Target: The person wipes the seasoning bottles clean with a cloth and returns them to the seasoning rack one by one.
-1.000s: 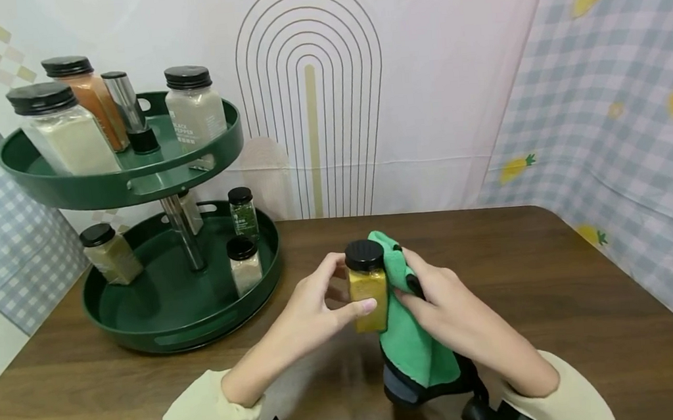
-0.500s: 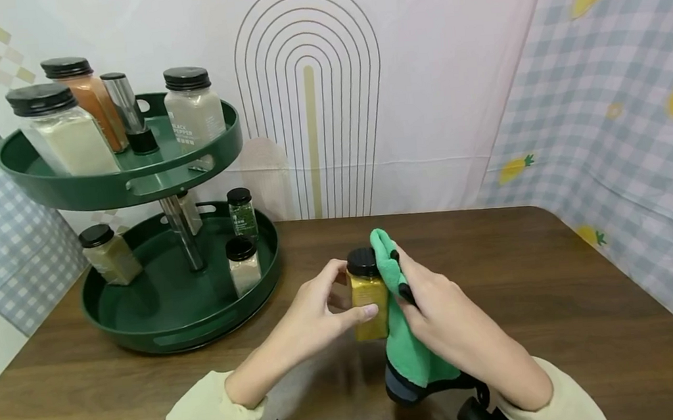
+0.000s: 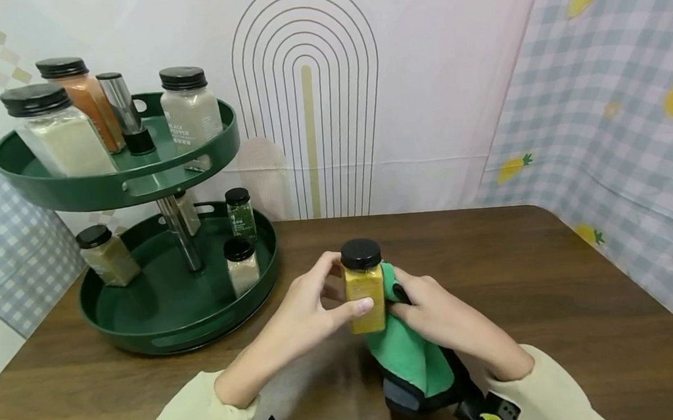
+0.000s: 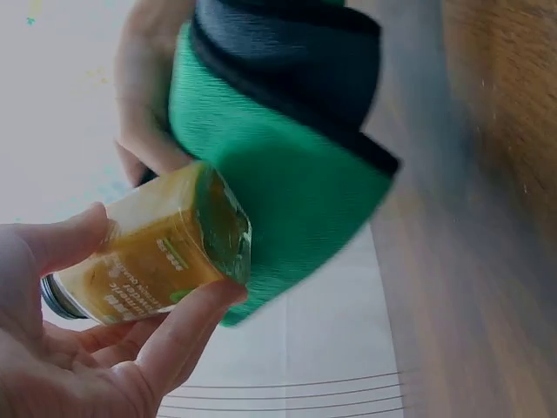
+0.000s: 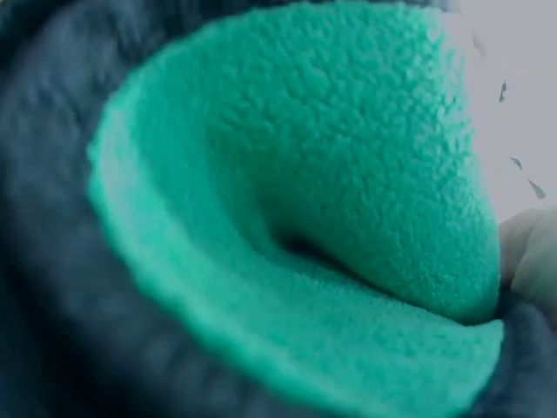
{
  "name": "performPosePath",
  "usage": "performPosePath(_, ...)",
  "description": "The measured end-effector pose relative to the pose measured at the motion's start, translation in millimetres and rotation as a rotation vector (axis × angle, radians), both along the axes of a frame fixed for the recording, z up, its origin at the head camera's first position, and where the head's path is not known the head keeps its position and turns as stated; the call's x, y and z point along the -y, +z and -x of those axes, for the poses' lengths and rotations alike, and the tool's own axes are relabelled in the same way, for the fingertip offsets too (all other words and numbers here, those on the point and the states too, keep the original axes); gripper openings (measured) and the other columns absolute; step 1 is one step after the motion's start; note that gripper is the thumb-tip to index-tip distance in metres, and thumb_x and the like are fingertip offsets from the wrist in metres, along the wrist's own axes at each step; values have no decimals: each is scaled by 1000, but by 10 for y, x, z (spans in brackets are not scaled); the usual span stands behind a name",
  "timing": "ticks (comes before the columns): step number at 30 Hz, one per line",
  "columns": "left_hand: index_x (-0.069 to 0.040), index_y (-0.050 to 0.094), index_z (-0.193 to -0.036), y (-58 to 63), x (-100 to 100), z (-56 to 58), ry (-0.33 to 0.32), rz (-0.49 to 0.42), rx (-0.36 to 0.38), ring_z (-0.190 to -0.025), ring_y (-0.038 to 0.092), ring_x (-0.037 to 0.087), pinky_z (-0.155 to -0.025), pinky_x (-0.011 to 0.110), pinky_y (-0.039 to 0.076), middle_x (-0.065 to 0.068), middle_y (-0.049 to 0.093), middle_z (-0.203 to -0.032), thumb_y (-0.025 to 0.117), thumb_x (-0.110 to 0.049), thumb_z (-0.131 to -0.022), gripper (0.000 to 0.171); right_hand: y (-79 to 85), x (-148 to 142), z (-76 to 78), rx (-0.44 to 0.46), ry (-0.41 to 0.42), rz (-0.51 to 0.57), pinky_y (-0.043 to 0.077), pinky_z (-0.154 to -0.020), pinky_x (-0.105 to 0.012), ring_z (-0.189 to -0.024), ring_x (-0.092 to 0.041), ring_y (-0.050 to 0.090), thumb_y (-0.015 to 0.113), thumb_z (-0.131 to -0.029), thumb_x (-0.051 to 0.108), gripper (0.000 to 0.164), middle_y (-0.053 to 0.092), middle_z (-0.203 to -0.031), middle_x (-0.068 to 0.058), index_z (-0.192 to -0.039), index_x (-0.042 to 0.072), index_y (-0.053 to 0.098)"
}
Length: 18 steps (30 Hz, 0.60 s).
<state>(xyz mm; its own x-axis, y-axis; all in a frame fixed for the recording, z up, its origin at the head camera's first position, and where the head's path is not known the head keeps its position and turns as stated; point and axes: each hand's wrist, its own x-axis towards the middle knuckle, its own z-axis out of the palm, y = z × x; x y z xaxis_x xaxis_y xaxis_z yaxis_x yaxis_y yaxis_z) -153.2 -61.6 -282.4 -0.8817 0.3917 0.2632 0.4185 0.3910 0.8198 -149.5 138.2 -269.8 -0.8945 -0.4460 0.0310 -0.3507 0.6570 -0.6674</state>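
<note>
My left hand [image 3: 311, 307] holds a square spice jar [image 3: 365, 293] of yellow powder with a black lid, thumb on the near side and fingers behind. In the left wrist view the jar [image 4: 152, 248] shows white label print and its glass base, held up off the tabletop. My right hand [image 3: 436, 307] grips a green cleaning cloth [image 3: 416, 358] with black edging and a dark grey back, bunched against the jar's right side. The cloth's lower part hangs below. Cloth folds [image 5: 348, 148] fill most of the right wrist view, hiding the right fingers there.
A green two-tier rack [image 3: 181, 318] stands at the left of the wooden table [image 3: 556, 291]. Large black-lidded jars and a silver cylinder [image 3: 123, 108] are on its upper tier. Small jars, one with green contents [image 3: 242, 216], stand below. Patterned sheets [image 3: 434, 97] hang behind.
The right hand and cloth have slid down along the jar's side, so the cloth's top now sits below the lid. The jar dipped slightly, then rose again in the left hand.
</note>
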Motion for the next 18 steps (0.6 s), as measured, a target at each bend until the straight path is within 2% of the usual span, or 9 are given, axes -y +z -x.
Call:
performPosePath(6,-13,48,-122,-49,-37,13,-17,4,31,-85,64,14,-71,26,53,5,60,-108,72,-25,-81,49,201,-45,-172,-120,-74,9,50,-72,-34,-91,-17,60,51,-94,11,48,60,-116,-14,-139,7,35)
performPosePath(11,-13,48,-120,-72,-64,4,3,-7,44,-83,64,13,-69,23,52,2,61,-106,73,-23,-81,47,262,-50,-250,-187,-84,17,50,-72,-35,-92,-17,60,52,-94,12,49,59,-119,-14,-140,8,34)
performPosePath(14,-13,49,-119,-69,-69,-12,25,-15,12,-84,63,13,-70,23,52,3,60,-107,74,-23,-80,47,227,-36,-214,-172,-78,13,50,-70,-34,-88,-16,60,50,-94,10,42,61,-112,-12,-134,7,38)
performPosePath(18,-14,50,-120,-34,-53,-36,33,-32,-32,-85,63,13,-71,27,53,4,60,-109,74,-24,-79,49,127,-26,-99,-69,-40,19,47,-66,-30,-78,-13,58,48,-93,6,33,62,-101,-10,-126,7,42)
